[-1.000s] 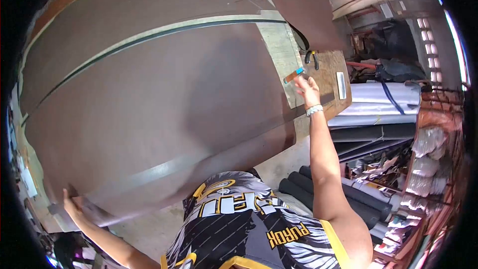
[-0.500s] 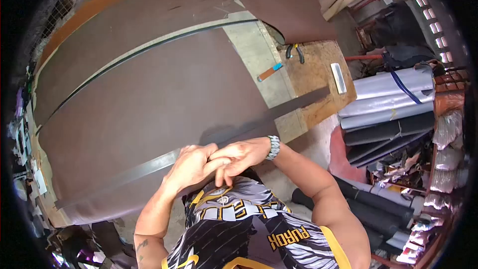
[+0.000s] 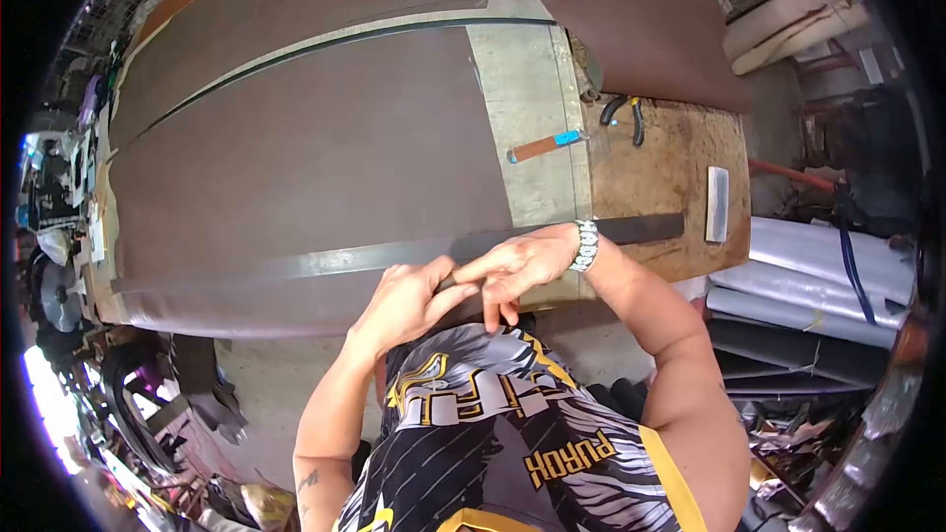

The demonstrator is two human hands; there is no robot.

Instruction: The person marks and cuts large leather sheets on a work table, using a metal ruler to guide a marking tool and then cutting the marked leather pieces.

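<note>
My left hand (image 3: 412,300) is at the table's front edge, its fingers curled around something small and dark that I cannot make out. Beside it, my right hand (image 3: 519,266) reaches across with its index finger touching the left hand; its other fingers hang loosely apart. Beneath and behind both hands, a long dark metal straightedge (image 3: 355,258) lies across a large brown sheet (image 3: 315,148) and reaches onto the bare wood at the right. A brown-handled tool with blue ends (image 3: 545,146) rests on the pale strip of table beyond the right hand.
Pliers (image 3: 625,119) and a whitish block (image 3: 717,204) lie on the wooden tabletop (image 3: 660,172). A folded brown sheet (image 3: 641,20) covers the back right. Silvery rolls (image 3: 828,261) are stacked right of the table, and a dark strip curves across its back.
My view has turned and shifted, so the table looks more level. My hands remain together near the straightedge, with the right hand's fingers slightly more spread.
</note>
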